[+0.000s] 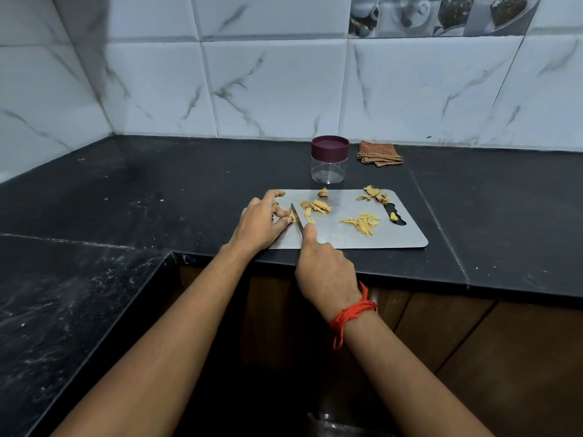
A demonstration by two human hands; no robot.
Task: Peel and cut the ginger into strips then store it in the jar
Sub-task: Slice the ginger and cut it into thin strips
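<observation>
Left hand (262, 222) pinches a ginger piece (293, 219) on the cutting board (378, 241); right hand (325, 272) grips the knife (297, 219), blade just beside it.

Head view: forward-down, near, over counter (157, 184) edge.
</observation>
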